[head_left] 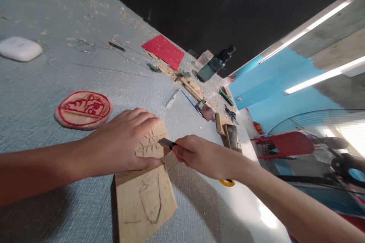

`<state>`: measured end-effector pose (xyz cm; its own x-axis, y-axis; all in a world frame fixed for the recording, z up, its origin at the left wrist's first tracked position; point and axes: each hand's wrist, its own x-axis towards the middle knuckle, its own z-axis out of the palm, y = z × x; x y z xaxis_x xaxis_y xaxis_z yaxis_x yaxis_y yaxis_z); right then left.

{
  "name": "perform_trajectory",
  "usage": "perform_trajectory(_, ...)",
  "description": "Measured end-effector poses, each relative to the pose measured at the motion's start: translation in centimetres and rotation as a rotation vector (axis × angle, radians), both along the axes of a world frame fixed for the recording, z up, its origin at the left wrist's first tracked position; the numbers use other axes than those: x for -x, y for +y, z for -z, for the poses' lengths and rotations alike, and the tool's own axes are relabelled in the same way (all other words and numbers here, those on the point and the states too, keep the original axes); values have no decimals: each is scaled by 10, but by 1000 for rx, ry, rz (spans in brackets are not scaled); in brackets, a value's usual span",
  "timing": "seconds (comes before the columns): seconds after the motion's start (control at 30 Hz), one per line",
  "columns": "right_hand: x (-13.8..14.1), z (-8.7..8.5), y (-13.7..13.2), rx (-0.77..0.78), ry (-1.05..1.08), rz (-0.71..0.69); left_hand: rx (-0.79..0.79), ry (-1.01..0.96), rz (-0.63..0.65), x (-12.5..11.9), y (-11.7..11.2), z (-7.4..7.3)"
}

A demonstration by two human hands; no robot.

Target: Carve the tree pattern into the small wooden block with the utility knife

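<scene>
My left hand grips a small carved piece of wood, its thumb and fingers pressed around the edges. Leaf-like lines are cut into the wood's face. In my right hand is a utility knife, its blade at the right part of the carved piece; most of the handle is hidden by the fingers. Just below lies a flat wooden board with a pencil outline drawn on it. A round wooden plaque with red markings rests beyond my left wrist.
A white case lies at the left. Further back are a red sheet, a dark dropper bottle, a blue thin brush and wood shavings. Scissors lie near the right edge, and a yellow object under my right forearm.
</scene>
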<state>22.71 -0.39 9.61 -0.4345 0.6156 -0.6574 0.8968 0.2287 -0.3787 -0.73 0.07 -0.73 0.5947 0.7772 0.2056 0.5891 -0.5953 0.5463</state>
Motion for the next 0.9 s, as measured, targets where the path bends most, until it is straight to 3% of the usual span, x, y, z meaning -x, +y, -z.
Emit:
perform_trajectory(0.13,4,-1,-2,-29,-34,16,-7,1,1,0,0,1)
perform_trajectory(0.27,3,-1,-2,61,5,86,-22,24,3,0,1,1)
perform_trajectory(0.6,2,16,-19,366,107,565,-34,9,-31,0,-1,5)
perform_trajectory(0.9,4,32,-35,423,279,713,-70,17,-20,1,-1,8)
